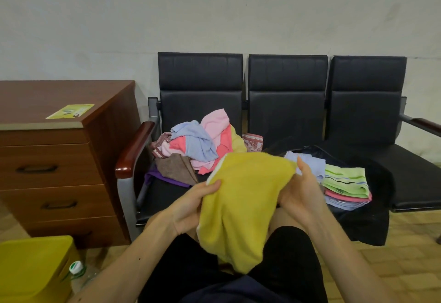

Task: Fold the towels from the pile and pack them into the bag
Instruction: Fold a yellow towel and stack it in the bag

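Folding step underway: left hand (191,203) and right hand (301,191) each grip the yellow towel (241,205) over the lap, pile (198,146) behind; next, likely halve it, stack by bag (372,214).

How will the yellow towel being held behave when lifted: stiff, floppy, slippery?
Likely floppy: the yellow towel sags between the left hand and right hand, drooping below them. Probably light: it is held up by its edges alone. Its fuzzy surface suggests little slipping.
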The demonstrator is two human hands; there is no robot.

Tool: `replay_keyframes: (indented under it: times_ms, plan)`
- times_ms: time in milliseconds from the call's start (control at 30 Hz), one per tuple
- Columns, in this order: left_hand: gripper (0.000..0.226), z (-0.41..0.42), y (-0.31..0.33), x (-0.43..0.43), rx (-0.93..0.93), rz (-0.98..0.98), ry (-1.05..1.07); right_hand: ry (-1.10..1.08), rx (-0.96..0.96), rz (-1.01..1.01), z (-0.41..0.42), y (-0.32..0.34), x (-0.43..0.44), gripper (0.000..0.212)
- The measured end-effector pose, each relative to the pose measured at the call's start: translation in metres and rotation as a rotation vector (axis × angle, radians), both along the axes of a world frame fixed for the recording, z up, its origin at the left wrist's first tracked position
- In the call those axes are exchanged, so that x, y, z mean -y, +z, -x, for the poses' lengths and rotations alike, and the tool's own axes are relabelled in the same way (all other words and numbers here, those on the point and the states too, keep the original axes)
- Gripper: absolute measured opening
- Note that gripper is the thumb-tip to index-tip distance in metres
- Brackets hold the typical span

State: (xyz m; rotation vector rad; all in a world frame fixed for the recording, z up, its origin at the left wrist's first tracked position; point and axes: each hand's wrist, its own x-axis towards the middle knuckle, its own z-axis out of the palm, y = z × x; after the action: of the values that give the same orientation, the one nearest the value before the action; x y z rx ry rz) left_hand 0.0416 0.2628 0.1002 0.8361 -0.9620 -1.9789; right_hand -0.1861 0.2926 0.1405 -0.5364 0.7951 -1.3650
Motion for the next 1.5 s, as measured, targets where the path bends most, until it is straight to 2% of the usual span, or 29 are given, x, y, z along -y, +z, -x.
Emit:
replay_keyframes:
  times_ms: [67, 167, 267, 300, 367, 433, 500, 567, 633, 767, 867, 933, 1067, 1167, 1233, 1300, 1400, 1500]
  plan:
    - [0.047, 0.003, 0.011, 0.007, 0.020, -0.009, 0.080, 0.099, -0.106, -0.066, -0.013, -0.030, -0.011, 0.059]
    - [0.057, 0.006, 0.027, 0.018, 0.071, -0.029, 0.132, 0.285, -0.201, -0.071, -0.027, -0.048, -0.025, 0.037]
    - [0.060, 0.000, 0.035, 0.023, 0.052, 0.001, 0.129, 0.221, -0.313, 0.007, -0.025, -0.034, -0.014, 0.052]
    - [0.057, -0.003, 0.036, 0.023, 0.036, 0.009, 0.120, 0.173, -0.311, 0.030, -0.024, -0.029, -0.011, 0.050]
    - [0.055, -0.010, 0.037, 0.024, 0.021, 0.033, 0.076, 0.116, -0.280, 0.055, -0.019, -0.015, -0.009, 0.025]
    - [0.071, -0.016, 0.038, 0.023, 0.018, 0.073, -0.009, 0.089, -0.276, 0.091, -0.014, -0.008, -0.009, 0.018]
    - [0.103, -0.020, 0.036, 0.025, 0.019, 0.112, -0.104, 0.113, -0.356, 0.180, -0.011, -0.003, -0.011, 0.017]
    - [0.118, -0.023, 0.032, 0.031, 0.061, 0.165, -0.148, 0.208, -0.534, 0.272, -0.011, -0.004, -0.012, 0.034]
    - [0.116, -0.024, 0.033, 0.035, 0.186, 0.238, -0.165, 0.237, -0.670, 0.304, -0.012, -0.009, -0.010, 0.048]
    - [0.106, -0.022, 0.041, 0.047, 0.447, 0.277, -0.060, 0.040, -0.787, 0.234, -0.008, -0.003, 0.008, 0.039]
    - [0.119, -0.026, 0.046, 0.058, 0.439, 0.165, 0.047, 0.010, -0.876, 0.138, -0.004, 0.008, 0.023, 0.044]
    - [0.112, -0.022, 0.056, 0.060, 0.395, 0.132, 0.125, -0.003, -0.875, 0.120, -0.004, 0.013, 0.031, 0.047]
    - [0.064, -0.010, 0.082, 0.068, 0.275, 0.137, 0.230, -0.105, -0.883, 0.146, -0.001, 0.038, 0.040, 0.050]
    - [0.044, -0.011, 0.102, 0.069, 0.269, 0.267, 0.197, -0.015, -0.911, 0.294, 0.005, 0.062, 0.044, 0.077]
    - [0.048, -0.016, 0.111, 0.068, 0.345, 0.400, 0.190, 0.098, -0.975, 0.398, 0.010, 0.074, 0.044, 0.093]
    - [0.051, -0.020, 0.117, 0.067, 0.520, 0.595, 0.180, 0.147, -1.091, 0.482, 0.014, 0.081, 0.045, 0.095]
    - [0.046, -0.024, 0.118, 0.071, 0.733, 0.814, 0.202, 0.163, -1.236, 0.541, 0.015, 0.079, 0.046, 0.081]
    - [0.039, -0.025, 0.112, 0.076, 0.863, 0.844, 0.164, 0.199, -1.284, 0.478, 0.019, 0.068, 0.054, 0.059]
